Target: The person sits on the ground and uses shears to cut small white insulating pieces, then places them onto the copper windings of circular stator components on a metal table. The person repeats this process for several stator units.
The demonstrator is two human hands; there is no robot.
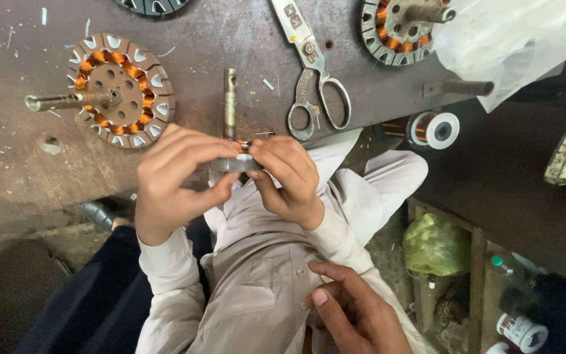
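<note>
- Head view: the left hand (171,183) and right hand (288,176) meet over the near edge of the metal workbench (8,164).
- Both hands pinch a small round metal part (238,162) between thumbs and curled fingertips. It is held just off the bench edge, below a loose steel shaft (230,101).
- Another person's hand (355,311) rests on the beige shirt (257,282), fingers loosely bent.
- On the bench, a copper-wound stator (122,88) lies to the left and scissors (316,85) to the right. Bare surface lies between them.
- Top right, a second stator (401,23) sits against a clear plastic bag (512,39).
- Under the bench edge hangs a copper wire spool (435,129) with a white end.
- Lower right, a wooden crate (476,262) holds a green plastic bag (435,244) and a white, red-labelled jar (522,331).
</note>
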